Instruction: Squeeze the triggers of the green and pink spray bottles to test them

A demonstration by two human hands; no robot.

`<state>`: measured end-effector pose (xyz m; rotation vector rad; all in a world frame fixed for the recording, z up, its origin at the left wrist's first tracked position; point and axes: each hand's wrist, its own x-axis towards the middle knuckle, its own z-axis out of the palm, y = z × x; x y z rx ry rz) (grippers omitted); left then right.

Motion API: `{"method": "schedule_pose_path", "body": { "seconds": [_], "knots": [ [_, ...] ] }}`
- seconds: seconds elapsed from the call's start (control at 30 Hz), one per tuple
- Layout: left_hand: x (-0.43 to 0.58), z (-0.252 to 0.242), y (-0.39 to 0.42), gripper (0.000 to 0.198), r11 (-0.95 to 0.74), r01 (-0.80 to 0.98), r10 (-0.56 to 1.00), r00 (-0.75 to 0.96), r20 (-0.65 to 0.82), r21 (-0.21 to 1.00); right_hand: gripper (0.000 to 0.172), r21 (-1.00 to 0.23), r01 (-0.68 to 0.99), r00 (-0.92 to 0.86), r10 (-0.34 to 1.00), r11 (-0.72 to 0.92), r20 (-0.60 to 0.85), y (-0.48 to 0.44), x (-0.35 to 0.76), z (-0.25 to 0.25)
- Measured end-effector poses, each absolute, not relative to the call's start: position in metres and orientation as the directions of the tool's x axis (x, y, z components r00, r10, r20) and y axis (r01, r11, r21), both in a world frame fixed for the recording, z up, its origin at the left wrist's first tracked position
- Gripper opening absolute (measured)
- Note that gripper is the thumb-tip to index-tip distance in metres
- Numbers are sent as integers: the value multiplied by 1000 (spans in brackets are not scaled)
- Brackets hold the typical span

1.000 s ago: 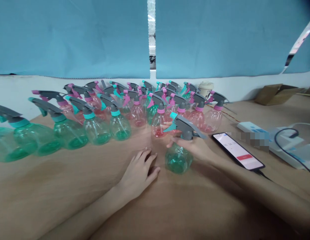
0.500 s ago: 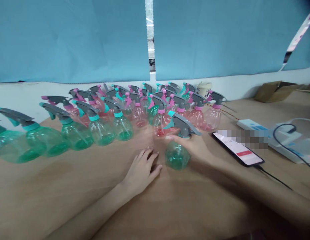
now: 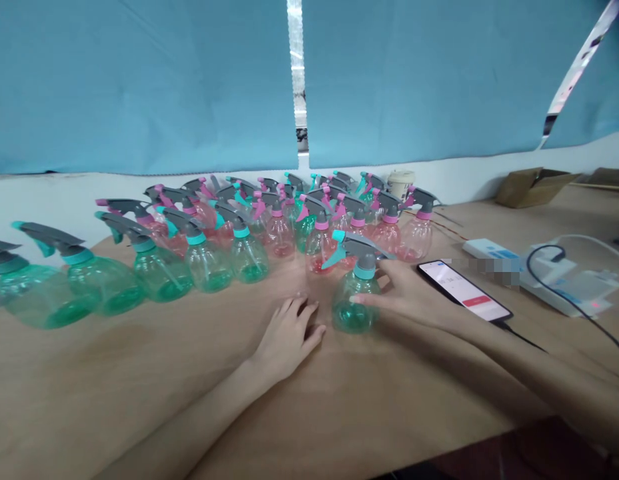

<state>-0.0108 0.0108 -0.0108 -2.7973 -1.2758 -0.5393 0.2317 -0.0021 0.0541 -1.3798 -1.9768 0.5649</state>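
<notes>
A green spray bottle (image 3: 356,313) with a grey and teal trigger head stands upright on the wooden table, its nozzle turned to the left. My right hand (image 3: 406,293) is closed around the right side of its round body, thumb across the front and the other fingers partly hidden behind. Palm down on the table lies my left hand (image 3: 289,337), a little left of that bottle. Its fingers are loosely bent and apart, holding nothing. Beyond it stands a green spray bottle (image 3: 249,257), the nearest of a row reaching left.
Behind, several pink spray bottles (image 3: 416,233) crowd toward the wall, with a paper cup (image 3: 402,183) among them. To the right lie a phone (image 3: 464,290) on a cable and a white power strip (image 3: 554,290). An open cardboard box (image 3: 532,187) sits farther back.
My right hand has slid from the neck of the green spray bottle down to its body, and the bottle's head now shows more fully. My left hand stays put. The view has shifted slightly.
</notes>
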Motion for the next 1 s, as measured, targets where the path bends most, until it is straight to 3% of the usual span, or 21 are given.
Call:
{"method": "schedule_pose_path", "body": {
  "seconds": [0.2,0.43,0.63,1.0],
  "knots": [
    [-10,-12,8,27,-677,718,702,565,434,160,46,-540,779,-204,943,319,264,-1,212,60],
    [-33,0,30,8,-606,753,708,364,605,255,61,-331,886,-195,909,324,369,29,171,57],
    [-57,-3,54,9,-543,747,705,157,692,384,64,-308,915,-174,942,262,286,59,133,62],
    [-50,2,46,13,-685,688,622,383,683,238,65,-387,887,-159,954,251,254,108,111,65]
  ]
}}
